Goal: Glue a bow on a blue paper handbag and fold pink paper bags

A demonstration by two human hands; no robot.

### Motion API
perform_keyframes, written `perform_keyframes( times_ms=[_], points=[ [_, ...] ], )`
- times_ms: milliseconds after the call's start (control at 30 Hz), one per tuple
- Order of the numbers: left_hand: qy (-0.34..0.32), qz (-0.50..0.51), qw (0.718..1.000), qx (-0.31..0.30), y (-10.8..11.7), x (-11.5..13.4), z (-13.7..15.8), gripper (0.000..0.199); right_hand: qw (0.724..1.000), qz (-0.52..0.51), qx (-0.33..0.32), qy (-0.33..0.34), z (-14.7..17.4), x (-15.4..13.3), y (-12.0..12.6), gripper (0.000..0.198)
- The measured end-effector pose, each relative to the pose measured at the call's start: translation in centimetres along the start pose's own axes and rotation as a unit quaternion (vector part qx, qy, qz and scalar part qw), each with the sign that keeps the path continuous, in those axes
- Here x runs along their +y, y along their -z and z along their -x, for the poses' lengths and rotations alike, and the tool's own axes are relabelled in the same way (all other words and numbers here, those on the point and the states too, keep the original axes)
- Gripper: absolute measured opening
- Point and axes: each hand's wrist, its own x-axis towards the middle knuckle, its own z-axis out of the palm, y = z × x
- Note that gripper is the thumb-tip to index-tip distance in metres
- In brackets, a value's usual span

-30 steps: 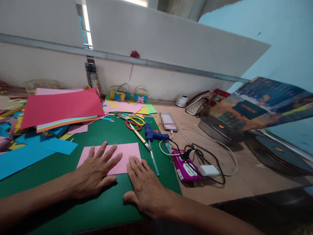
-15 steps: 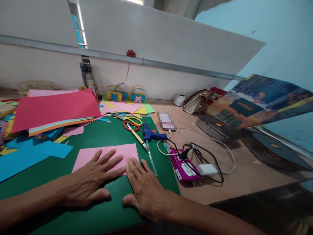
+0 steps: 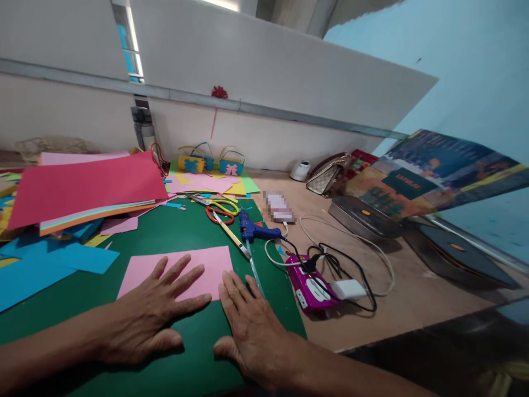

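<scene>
A pink sheet of paper lies flat on the green mat. My left hand rests on it with the fingers spread, its thumb over the mat. At the paper's right end, my right hand lies flat, fingers stretched out and the thumb apart; its fingertips touch the right edge. Just beyond the hands are a yellow-handled craft knife, scissors with red and yellow handles, and a blue glue gun with a clear glue stick.
Coloured paper sheets and blue strips are piled at left. Small paper baskets stand at the back. Right of the mat are a purple power strip, tangled cables, a blurred-out phone and dark lidded containers.
My right hand has slid slightly to the right along the pink paper towards its right edge. My left hand stays spread on the sheet. The view has shifted a little.
</scene>
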Motion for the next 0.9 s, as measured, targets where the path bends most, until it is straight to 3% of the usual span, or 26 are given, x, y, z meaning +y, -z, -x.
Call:
perform_keyframes(
  times_ms=[100, 300, 667, 900],
  points=[
    [0.002, -0.001, 1.000, 0.019, -0.1, 0.1, -0.1, 0.067, 1.000, 0.019, 0.004, 0.003, 0.0, 0.0, -0.1, 0.081],
    [0.016, 0.024, 1.000, -0.002, 0.2, -0.4, 0.7, 0.062, 0.995, 0.067, 0.064, 0.025, -0.5, 0.5, -1.0, 0.072],
    [0.084, 0.011, 0.996, -0.019, 0.7, -1.2, 6.9, 0.059, 0.976, 0.168, 0.119, 0.073, -0.4, 1.4, -1.8, 0.067],
    [0.111, 0.003, 0.994, 0.008, 0.5, -2.1, 10.4, 0.049, 0.971, 0.186, 0.127, 0.083, -0.5, 1.6, -2.0, 0.064]
  ],
)
